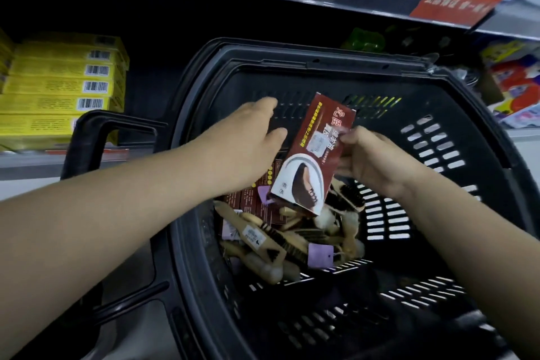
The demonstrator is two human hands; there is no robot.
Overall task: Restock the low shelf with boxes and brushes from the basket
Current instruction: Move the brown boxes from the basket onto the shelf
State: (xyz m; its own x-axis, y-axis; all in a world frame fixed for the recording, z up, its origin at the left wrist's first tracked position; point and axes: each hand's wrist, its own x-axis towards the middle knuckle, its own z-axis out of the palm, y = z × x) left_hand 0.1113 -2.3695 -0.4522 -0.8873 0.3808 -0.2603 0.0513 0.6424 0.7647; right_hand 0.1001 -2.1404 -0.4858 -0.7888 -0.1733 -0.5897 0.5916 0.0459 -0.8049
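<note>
Head cam, the only view I've got. Black basket (438, 149) sits tilted in front of the low shelf (26, 164), its handle (96, 137) lying off to the left. R hand (377, 161) pinches a maroon box (312, 155) w/ a shoe pic on it, thumb & fingers curled on the box's right edge. The box is lifted above the basket contents, slanted, far end pointing toward the basket's back wall. L hand (248, 143) reaches over the basket just beside that box, fingers straight & loose, gripping nothing; can't tell if it touches the box. In the basket bottom: more maroon boxes (248, 199) on the left side, plus a heap of wooden-handled brushes (263, 240) w/ lilac tags (320, 256). On the shelf, left: stack of yellow boxes (64, 85), barcodes facing me. Top right, a red sign (455, 1) hangs off the upper shelf edge, blurred.
</note>
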